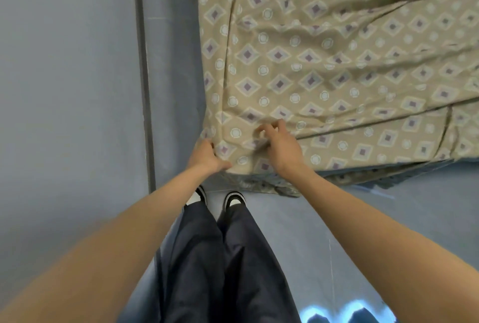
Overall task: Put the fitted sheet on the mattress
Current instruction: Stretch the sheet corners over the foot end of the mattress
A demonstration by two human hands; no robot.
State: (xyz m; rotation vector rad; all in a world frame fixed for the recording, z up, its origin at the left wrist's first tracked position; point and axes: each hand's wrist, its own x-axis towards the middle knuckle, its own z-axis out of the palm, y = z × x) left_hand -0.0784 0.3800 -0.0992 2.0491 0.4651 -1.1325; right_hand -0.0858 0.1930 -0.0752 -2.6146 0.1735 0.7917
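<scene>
A tan fitted sheet [324, 63] with purple diamonds and pale circles lies wrinkled over the mattress, which it hides almost entirely. The near left corner of the bed is right in front of me. My left hand [206, 155] grips the sheet at that corner's left side, fingers tucked round the fabric. My right hand [278, 145] pinches a fold of the sheet on the corner's front face. The sheet's bunched hem [280, 188] hangs below the corner near the floor.
A grey-blue wall [64, 76] with a dark vertical strip [143, 76] runs close along the bed's left side. My legs in dark trousers and two black-and-white shoes [234, 199] stand on the bluish floor [350, 232] at the corner.
</scene>
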